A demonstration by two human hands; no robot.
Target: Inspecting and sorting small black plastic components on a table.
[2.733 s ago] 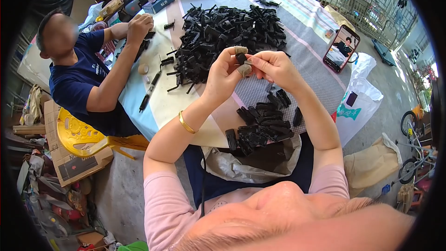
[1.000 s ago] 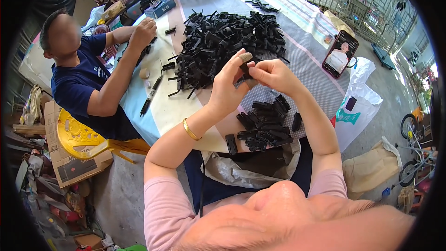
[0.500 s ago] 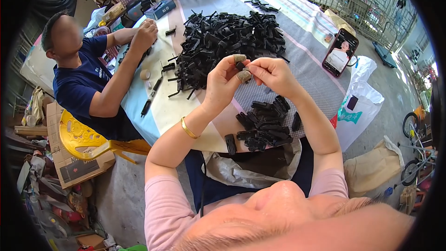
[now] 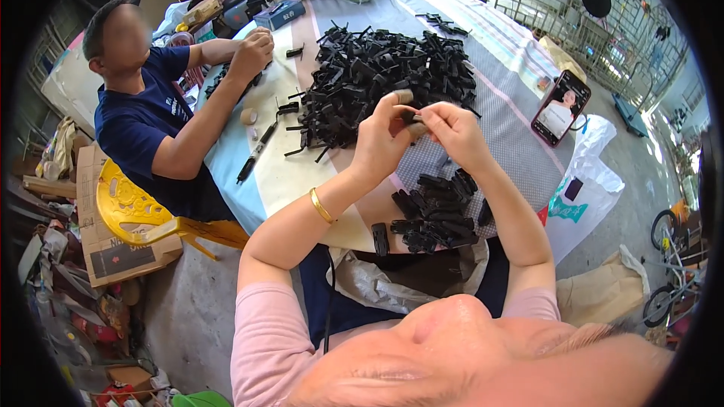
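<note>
Over the near edge of a big heap of black plastic parts (image 4: 377, 68), my two hands meet at a small black piece (image 4: 409, 117), mostly hidden by fingers. My left hand (image 4: 377, 136) pinches it between thumb and forefinger, both wrapped in tan finger covers. Closed against it from the other side are the fingertips of my right hand (image 4: 456, 132); whether they hold a separate bit cannot be made out. Nearer to me, between my forearms, lies a smaller pile of black clip-like pieces (image 4: 434, 211). One such piece (image 4: 380, 239) stands apart at its left.
A co-worker (image 4: 143, 105) sits on a yellow chair (image 4: 128, 203) at the left, hands over black parts. A black pen-like tool (image 4: 256, 154) lies on the cloth-covered table (image 4: 302, 196). A phone (image 4: 559, 109) stands at the right, beside a white plastic bag (image 4: 588, 173).
The view has shifted slightly, so the table things appear lower and to the right. My right fingers have closed in on the small black piece, which my left fingers still pinch.
</note>
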